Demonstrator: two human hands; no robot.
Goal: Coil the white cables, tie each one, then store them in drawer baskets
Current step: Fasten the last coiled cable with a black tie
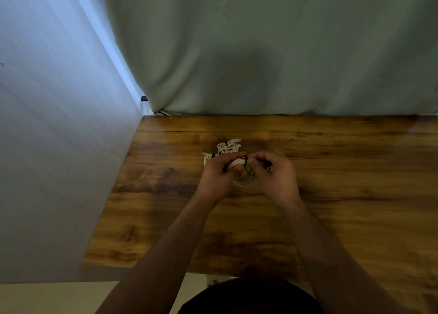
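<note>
Nearest to me, two bare forearms run up over the wooden table (343, 171) and come together above its middle. The left grip (219, 175) has its fingers curled around a white cable coil (238, 162). The coil's lower loop shows, blurred, beneath and between the two grips, and I can't tell whether it rests on the wood. The right grip (276, 175), just right of the left one and almost touching it, is closed in a pinch on a thin black tie (249, 170). The tie wraps the coil where the two grips meet, and a short dark end sticks out past the right grip's fingers.

Just beyond the left grip's knuckles a second coil (208, 158) lies on the table with a dark band round it. A little farther out, beyond the gap between the grips, lies a third coil (228, 147), a plug end poking out on its far right. I can't tell whether that one is tied.

Past the table's far edge hangs a grey-green curtain (260, 53). Off to the left of the left grip stands a pale wall (59, 124).
</note>
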